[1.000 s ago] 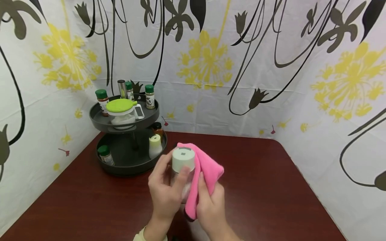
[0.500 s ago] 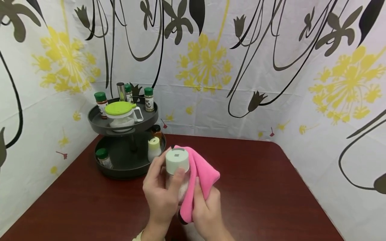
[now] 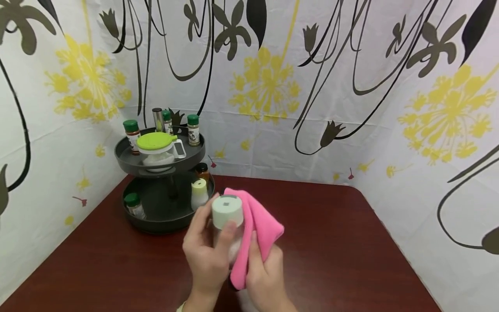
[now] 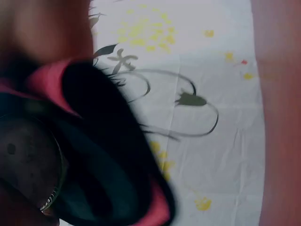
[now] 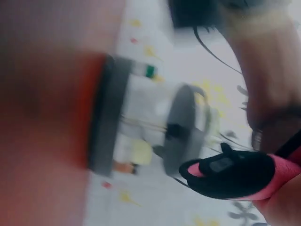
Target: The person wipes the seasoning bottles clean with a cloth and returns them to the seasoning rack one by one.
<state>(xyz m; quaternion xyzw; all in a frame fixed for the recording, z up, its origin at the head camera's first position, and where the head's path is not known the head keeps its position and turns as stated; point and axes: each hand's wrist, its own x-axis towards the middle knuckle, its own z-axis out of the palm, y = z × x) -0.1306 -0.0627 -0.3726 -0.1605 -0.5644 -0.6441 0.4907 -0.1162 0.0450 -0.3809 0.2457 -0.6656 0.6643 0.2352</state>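
In the head view my left hand [image 3: 206,255] grips a see-through shaker jar with a pale green cap [image 3: 227,211] and whitish contents, thumb toward me. My right hand [image 3: 267,273] pinches a folded pink cloth [image 3: 263,221] against the jar's right side, and its upper corner reaches behind the cap. Seen from the left wrist, the jar's round bottom [image 4: 28,155] shows beside the cloth's black underside [image 4: 108,141]. The right wrist view has the cloth's black and pink end [image 5: 235,174] at lower right. Both hands are raised above the table, and the jar's lower part is mostly covered.
On the dark red table [image 3: 331,242] a black two-tier turntable [image 3: 160,225] stands at back left. A lime-lidded pot [image 3: 156,149] and several green-capped spice bottles are on it. A yellow-capped shaker [image 3: 199,195] is on its lower tier, just behind my left hand. Patterned curtains [image 3: 351,108] surround the table.
Both hands, with the jar and cloth, have shifted slightly left and down in the head view, mostly in the first half second. Both grips look the same.
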